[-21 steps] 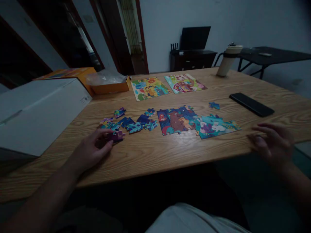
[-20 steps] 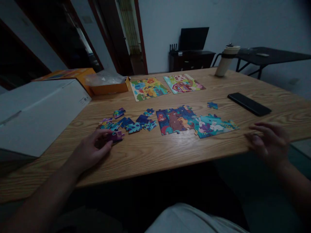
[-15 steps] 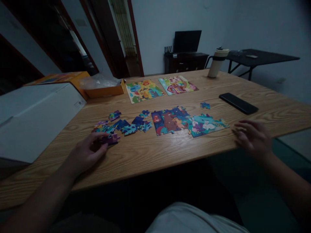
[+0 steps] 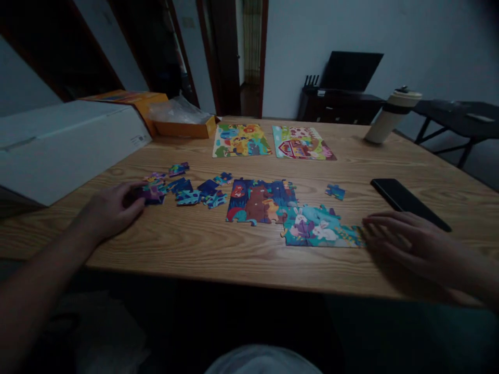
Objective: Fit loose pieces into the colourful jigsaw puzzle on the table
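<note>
We're mid-assembly: left hand (image 4: 111, 210) pinching a purple piece (image 4: 152, 194) at centre-left, right hand (image 4: 407, 241) flat, empty, touching the half-built puzzle (image 4: 288, 210); next likely needs matching that piece's edge.

Left hand (image 4: 111, 210): forearm enters from the lower left corner and runs up and to the right; hand lies palm down, knuckles up, fingers curled loosely forward with the tips bent under. Right hand (image 4: 405, 240): forearm enters from the right edge, low, and points left; hand lies flat, palm down, fingers stretched out leftward and slightly spread. Both wrists are straight. The two hands are well apart, at about the same depth.
</note>
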A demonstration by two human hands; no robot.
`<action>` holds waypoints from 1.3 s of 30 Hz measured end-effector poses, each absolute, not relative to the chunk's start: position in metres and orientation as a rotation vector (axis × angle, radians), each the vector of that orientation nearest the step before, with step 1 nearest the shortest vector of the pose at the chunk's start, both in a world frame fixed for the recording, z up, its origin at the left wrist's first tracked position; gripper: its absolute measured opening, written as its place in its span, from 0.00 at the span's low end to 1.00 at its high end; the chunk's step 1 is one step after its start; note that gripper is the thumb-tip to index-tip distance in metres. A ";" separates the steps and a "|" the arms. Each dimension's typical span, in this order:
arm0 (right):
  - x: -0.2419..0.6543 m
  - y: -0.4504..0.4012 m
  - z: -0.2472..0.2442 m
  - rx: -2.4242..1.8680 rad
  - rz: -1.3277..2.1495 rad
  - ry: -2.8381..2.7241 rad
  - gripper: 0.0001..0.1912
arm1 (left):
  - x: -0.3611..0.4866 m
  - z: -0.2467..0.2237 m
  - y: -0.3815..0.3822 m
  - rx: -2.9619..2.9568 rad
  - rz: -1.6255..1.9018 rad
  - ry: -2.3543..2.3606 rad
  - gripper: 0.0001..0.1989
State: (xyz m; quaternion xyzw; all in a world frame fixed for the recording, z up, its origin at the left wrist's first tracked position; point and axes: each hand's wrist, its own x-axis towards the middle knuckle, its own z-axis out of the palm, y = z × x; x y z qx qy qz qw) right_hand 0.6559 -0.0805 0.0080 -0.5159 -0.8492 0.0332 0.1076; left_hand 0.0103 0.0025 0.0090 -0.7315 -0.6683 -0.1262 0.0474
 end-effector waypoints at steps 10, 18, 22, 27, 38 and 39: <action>0.678 -0.031 0.016 -1.133 0.206 -2.813 0.25 | 0.023 0.018 -0.009 -1.978 -0.304 -2.265 0.26; 0.602 -0.044 0.001 -1.128 0.286 -2.685 0.32 | 0.030 0.022 -0.015 -2.083 -0.315 -2.236 0.26; 0.579 -0.033 -0.012 -1.281 0.299 -2.608 0.33 | 0.026 0.019 -0.014 -2.237 -0.373 -2.057 0.23; 0.566 -0.019 -0.023 -1.511 0.272 -2.531 0.35 | 0.023 0.015 -0.010 -2.285 -0.462 -1.954 0.19; 0.562 -0.010 -0.043 -1.503 0.089 -2.562 0.35 | 0.011 0.010 -0.002 -2.032 -1.281 -2.233 0.25; 0.563 -0.009 -0.044 -1.498 0.068 -2.559 0.35 | 0.008 0.011 0.001 -2.026 -1.330 -2.255 0.25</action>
